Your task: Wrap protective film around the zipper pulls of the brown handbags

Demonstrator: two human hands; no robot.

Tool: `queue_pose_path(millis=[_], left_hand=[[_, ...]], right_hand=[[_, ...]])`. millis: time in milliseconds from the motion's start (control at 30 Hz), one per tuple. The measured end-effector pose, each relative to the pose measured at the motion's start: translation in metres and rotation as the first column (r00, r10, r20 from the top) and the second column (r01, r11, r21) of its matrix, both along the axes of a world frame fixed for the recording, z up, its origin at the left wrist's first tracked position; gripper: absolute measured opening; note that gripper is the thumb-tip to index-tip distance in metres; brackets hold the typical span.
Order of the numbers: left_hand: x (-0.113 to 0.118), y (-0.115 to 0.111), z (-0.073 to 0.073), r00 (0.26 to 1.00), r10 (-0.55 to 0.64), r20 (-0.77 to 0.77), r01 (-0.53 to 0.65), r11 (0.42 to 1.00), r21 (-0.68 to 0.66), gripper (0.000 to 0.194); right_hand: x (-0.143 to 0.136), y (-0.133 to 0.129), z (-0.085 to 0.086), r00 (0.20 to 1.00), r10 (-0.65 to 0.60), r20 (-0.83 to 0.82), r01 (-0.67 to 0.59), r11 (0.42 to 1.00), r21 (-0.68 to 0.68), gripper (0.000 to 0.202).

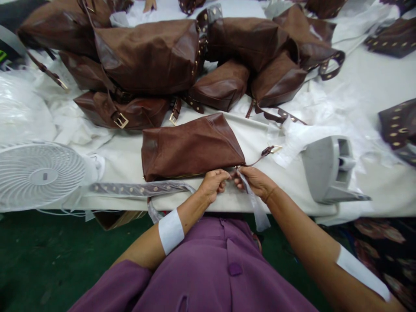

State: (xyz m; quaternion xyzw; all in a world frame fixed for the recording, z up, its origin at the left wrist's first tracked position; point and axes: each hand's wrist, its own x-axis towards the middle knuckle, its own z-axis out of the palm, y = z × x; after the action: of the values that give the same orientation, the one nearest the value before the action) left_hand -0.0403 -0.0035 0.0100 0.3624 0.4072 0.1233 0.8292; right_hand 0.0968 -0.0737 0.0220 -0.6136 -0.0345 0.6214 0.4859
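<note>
A brown handbag (191, 147) lies on its side on the cloth-covered table in front of me, its zipper edge facing me. At the bag's near right corner, my right hand (255, 181) pinches a strip of clear plastic wrap (255, 203) that hangs over the table edge. Close beside it, my left hand (214, 184) is closed with thumb and fingertips together; what it holds, if anything, is too small to make out. A thin strap with a buckle (268, 151) runs out from that corner. Left of my hands lies a studded strap (139, 189) in clear plastic.
Several brown bags (149, 56) are piled along the back. A white fan (42, 175) stands at the left, a grey tape dispenser (328, 169) at the right. Crumpled white wrapping (312, 134) lies beyond the dispenser. Another person's hand (149, 5) shows at the top edge.
</note>
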Motion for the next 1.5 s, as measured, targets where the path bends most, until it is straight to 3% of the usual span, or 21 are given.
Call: queue_pose_path(millis=[167,267,333,467,633,767,867,933,1033,1100,1167,1267,1333,1500], left_hand=[[0.007,-0.004,0.002,0.999,0.035,-0.039,-0.026,0.977,0.212,0.015],[0.015,-0.005,0.007,0.999,0.030,-0.038,-0.011,0.901,0.433,0.015],[0.018,-0.002,0.009,0.999,-0.006,-0.041,0.026,0.862,0.506,0.016],[0.022,0.008,0.013,0.996,-0.085,-0.019,0.085,0.894,0.440,0.015],[0.023,0.011,0.018,0.997,-0.074,-0.013,0.073,0.914,0.400,0.015],[0.023,0.008,0.020,0.996,-0.059,-0.066,0.082,0.898,0.432,0.013],[0.024,0.008,0.020,0.991,-0.052,-0.122,0.109,0.849,0.517,0.013],[0.026,0.010,0.021,0.987,-0.066,-0.150,0.140,0.810,0.570,0.015],[0.033,0.016,0.022,0.975,-0.100,-0.197,0.208,0.723,0.659,0.017],[0.042,0.022,0.024,0.953,-0.159,-0.259,0.301,0.619,0.726,0.016],[0.053,0.028,0.029,0.905,-0.233,-0.355,0.425,0.479,0.768,0.013],[0.069,0.034,0.040,0.795,-0.310,-0.521,0.602,0.304,0.738,0.012],[0.076,0.035,0.049,0.723,-0.334,-0.604,0.688,0.273,0.673,0.013],[0.087,0.030,0.059,0.615,-0.306,-0.727,0.785,0.325,0.527,0.012]], right_hand=[[-0.006,-0.010,-0.013,0.938,0.083,0.337,-0.111,0.992,0.066,0.019],[-0.013,-0.013,-0.021,0.866,0.000,0.500,-0.045,0.996,0.078,0.022],[-0.017,-0.015,-0.024,0.860,-0.082,0.504,0.035,0.994,0.102,0.024],[-0.016,-0.017,-0.024,0.909,-0.208,0.360,0.142,0.969,0.201,0.027],[-0.010,-0.018,-0.024,0.943,-0.233,0.236,0.163,0.946,0.281,0.020],[-0.009,-0.017,-0.022,0.912,-0.228,0.341,0.145,0.957,0.252,0.017],[-0.012,-0.017,-0.019,0.734,-0.190,0.652,0.083,0.978,0.191,0.018],[-0.015,-0.018,-0.017,0.518,-0.135,0.845,0.007,0.988,0.153,0.017],[-0.021,-0.020,-0.019,0.236,-0.111,0.965,-0.083,0.987,0.134,0.017],[-0.026,-0.021,-0.022,0.093,-0.116,0.989,-0.115,0.985,0.126,0.018],[-0.031,-0.022,-0.027,-0.026,-0.106,0.994,-0.123,0.987,0.102,0.016],[-0.037,-0.026,-0.033,-0.143,-0.080,0.987,-0.103,0.993,0.066,0.016],[-0.040,-0.028,-0.035,-0.203,-0.056,0.978,-0.095,0.995,0.037,0.017],[-0.041,-0.031,-0.041,-0.306,0.015,0.952,-0.124,0.991,-0.056,0.019]])
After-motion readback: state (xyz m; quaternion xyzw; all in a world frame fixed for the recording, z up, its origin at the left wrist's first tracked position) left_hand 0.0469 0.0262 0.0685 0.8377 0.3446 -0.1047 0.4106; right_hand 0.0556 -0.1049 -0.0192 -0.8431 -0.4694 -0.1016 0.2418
